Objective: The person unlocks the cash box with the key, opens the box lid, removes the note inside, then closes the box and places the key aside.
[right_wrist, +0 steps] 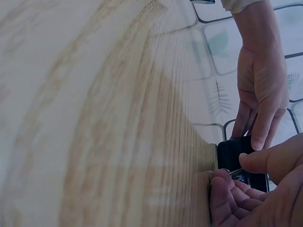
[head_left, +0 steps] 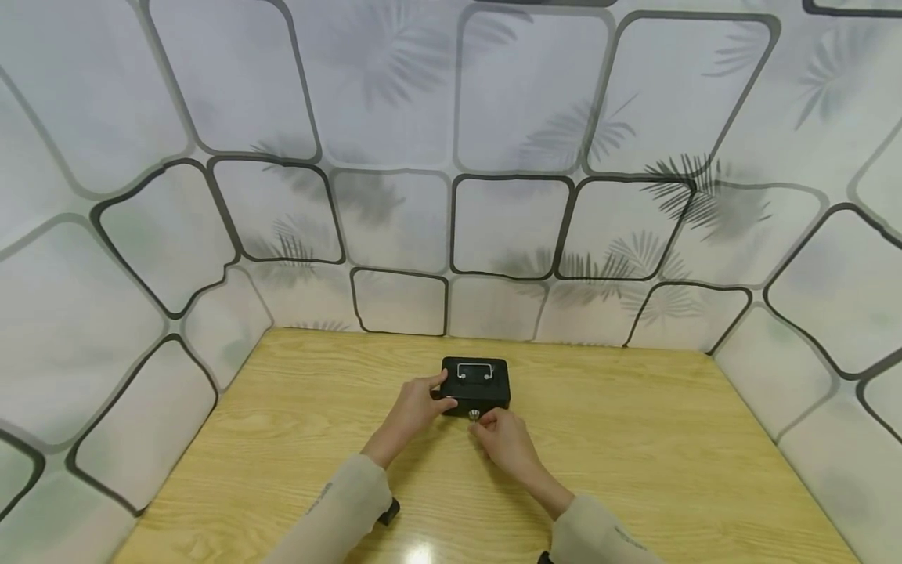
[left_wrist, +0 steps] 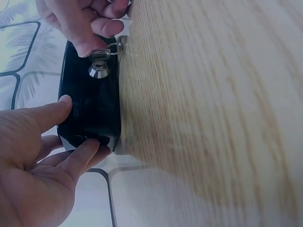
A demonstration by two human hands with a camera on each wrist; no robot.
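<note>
A black box [head_left: 476, 392] stands on the wooden table [head_left: 634, 454], near its far edge and about in the middle of its width, with the front side turned to the person. On its top there is a thin metal handle [head_left: 475, 364], which lies flat or nearly flat. The left hand [head_left: 416, 407] holds the box at its left end: the thumb is on the front face near the corner, and the other fingers are bent against the end and the upper edge. The right hand [head_left: 509, 446] is in front of the box, with thumb and finger close together, and they pinch a small key [left_wrist: 100, 55] at the round silver lock [left_wrist: 99, 71], which sticks out from the front face. A metal ring [left_wrist: 113, 54] hangs on this key. The key seems to be in the lock, but the fingers partly cover it, so I cannot tell how deep it sits. Both arms wear light sleeves [head_left: 338, 501], and a black object [head_left: 389, 511] shows at the left cuff. Behind the table is a pale covering [head_left: 507, 227] with dark rounded outlines and grey leaves.
</note>
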